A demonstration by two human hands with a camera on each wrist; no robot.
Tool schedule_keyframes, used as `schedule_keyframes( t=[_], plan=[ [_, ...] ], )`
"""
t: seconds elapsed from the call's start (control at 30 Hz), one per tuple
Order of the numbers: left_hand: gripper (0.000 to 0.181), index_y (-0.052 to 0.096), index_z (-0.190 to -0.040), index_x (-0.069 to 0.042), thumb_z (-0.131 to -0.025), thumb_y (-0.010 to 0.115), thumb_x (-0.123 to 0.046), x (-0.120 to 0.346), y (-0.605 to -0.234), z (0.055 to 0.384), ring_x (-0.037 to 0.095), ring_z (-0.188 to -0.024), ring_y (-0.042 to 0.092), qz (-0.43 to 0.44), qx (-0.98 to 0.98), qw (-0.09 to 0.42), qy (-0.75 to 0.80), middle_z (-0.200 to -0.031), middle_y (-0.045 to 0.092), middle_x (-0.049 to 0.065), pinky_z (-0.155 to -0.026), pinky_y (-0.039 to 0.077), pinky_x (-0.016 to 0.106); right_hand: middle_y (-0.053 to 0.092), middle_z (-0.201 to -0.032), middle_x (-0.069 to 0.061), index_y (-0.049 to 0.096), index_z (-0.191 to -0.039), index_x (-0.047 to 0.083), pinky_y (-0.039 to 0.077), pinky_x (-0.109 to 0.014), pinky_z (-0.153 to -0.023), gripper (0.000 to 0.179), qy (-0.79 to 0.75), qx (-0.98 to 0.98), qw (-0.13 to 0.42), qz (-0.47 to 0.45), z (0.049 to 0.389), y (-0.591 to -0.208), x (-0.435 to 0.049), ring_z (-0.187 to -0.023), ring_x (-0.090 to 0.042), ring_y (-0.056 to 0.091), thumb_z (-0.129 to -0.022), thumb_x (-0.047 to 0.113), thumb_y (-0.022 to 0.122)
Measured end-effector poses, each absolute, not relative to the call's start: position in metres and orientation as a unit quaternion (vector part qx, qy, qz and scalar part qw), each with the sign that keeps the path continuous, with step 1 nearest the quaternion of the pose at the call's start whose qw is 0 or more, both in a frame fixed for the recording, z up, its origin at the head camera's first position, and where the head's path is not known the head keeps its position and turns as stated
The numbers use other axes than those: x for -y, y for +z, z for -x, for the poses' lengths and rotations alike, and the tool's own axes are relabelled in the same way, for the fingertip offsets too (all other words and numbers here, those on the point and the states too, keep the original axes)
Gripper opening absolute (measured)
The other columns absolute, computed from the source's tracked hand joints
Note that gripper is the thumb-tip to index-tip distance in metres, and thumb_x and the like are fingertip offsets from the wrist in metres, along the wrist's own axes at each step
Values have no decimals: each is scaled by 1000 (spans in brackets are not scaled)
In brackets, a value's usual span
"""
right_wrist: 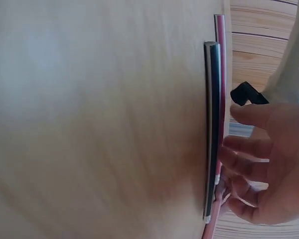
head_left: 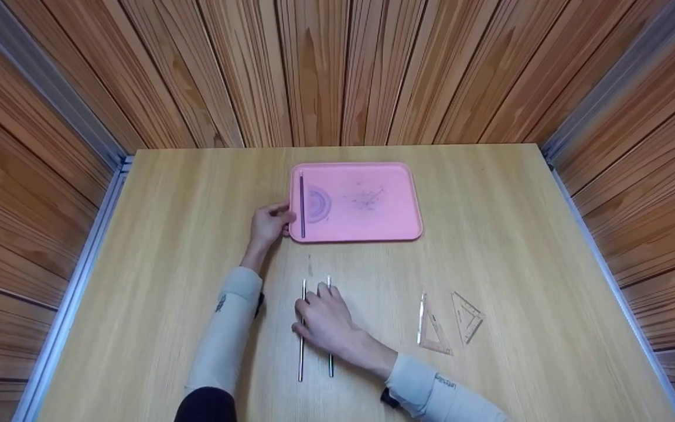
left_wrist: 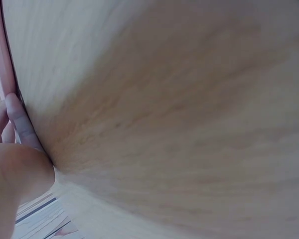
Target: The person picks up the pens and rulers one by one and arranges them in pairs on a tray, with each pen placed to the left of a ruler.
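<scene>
My left hand (head_left: 268,224) holds the left rim of a pink tray (head_left: 372,231), its fingers at the edge in the left wrist view. In the tray lie a dark thin rod (head_left: 302,205) and a clear protractor (head_left: 319,205). Over two thin, shiny rods lying upright in the head view is my right hand (head_left: 329,316), fingers spread and loosely bent. The left rod (head_left: 300,363) passes by the thumb; the right rod (head_left: 330,363) runs partly hidden under the hand. The right wrist view shows a dark striped rod (right_wrist: 212,124) and a red-striped rod (right_wrist: 220,59) beside the fingers.
Two clear set squares (head_left: 434,334) (head_left: 467,316) lie on the wooden table (head_left: 548,264), right of my right hand. Dark smudges mark the tray's floor. Wood-panelled walls (head_left: 314,70) enclose the table at the back and both sides.
</scene>
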State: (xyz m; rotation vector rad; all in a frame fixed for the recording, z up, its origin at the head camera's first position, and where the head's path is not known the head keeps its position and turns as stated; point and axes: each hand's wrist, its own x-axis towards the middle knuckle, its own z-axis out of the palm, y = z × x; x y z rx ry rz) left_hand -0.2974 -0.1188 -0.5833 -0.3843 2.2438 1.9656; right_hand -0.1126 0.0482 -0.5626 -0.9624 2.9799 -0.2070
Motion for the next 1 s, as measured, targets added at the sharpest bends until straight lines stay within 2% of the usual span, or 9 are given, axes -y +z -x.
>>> schedule_keyframes(
  t=[0.13,0.3,0.63,1.0],
  plan=[
    [37,66,-129,-10,-92,68,-10,118,-585,295,15,-73,65,120,-753,61,644,-108,68,13,-58,56,21,68,-86,-1,67,-94,17,39,-30,-63,22,-87,-947,15,308,113,-567,-44,-79,-20,57,-87,37,72],
    [36,66,-128,-10,-92,68,-10,119,-587,297,15,-71,64,120,-756,57,641,-107,68,13,-57,56,20,68,-77,-1,66,-87,14,46,-30,-57,14,-121,-943,28,309,115,-567,-40,-72,-20,61,-85,26,72],
    [35,67,-127,-8,-92,68,-9,118,-588,299,11,-63,63,128,-746,53,651,-89,67,9,-54,55,20,67,-73,1,67,-83,14,45,-27,-57,8,-159,-940,42,298,118,-567,-40,-66,-15,58,-84,20,73],
    [36,66,-129,-10,-92,68,-11,119,-586,298,13,-66,63,127,-756,55,639,-96,69,11,-57,56,21,67,-73,2,69,-85,14,45,-25,-57,5,-172,-936,43,303,120,-566,-38,-65,-14,57,-84,18,71]
  ],
)
